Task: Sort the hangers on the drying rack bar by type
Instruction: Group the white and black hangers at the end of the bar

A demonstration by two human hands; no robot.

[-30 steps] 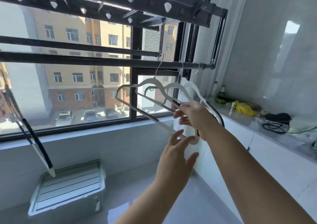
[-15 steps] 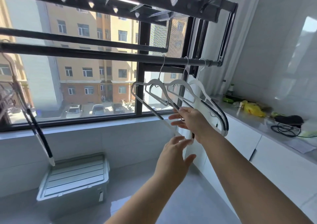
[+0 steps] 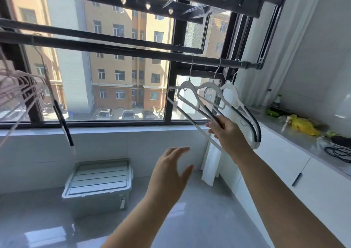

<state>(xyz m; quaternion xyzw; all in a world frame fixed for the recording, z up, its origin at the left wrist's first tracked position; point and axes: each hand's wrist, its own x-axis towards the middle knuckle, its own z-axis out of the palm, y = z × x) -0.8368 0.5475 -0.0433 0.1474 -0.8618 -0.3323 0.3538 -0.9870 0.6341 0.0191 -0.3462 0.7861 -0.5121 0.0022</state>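
While the right hand (image 3: 228,132) is raised near the right end of the drying rack bar (image 3: 133,53), we note three hangers hooked there side by side: the leftmost white hanger (image 3: 187,86), the middle white hanger (image 3: 209,86) and the rightmost white hanger (image 3: 230,89).

Right hand: fingers (image 3: 213,129) and thumb are curled round the black-padded arm of the leftmost white hanger. The padded strip runs down into the grip from the upper left. That hanger's lower rail passes under the fingers and on past the wrist. We cannot tell whether an arm of the middle white hanger is caught in the same grip; the overlap is too tight to read.

Left hand (image 3: 171,173): fingers spread and relaxed, holding nothing, below and to the left of the three hangers and apart from them.

Far left on the bar: a bunch of pale hangers (image 3: 24,76), with a dark-padded hanger (image 3: 63,122) just beside them, well apart from the white group.

Surroundings: a lidded storage box (image 3: 98,179) sits on the floor (image 3: 38,219) under the window. A worktop (image 3: 303,143) on the right carries a yellow bag (image 3: 302,125) and a black cable (image 3: 340,152).
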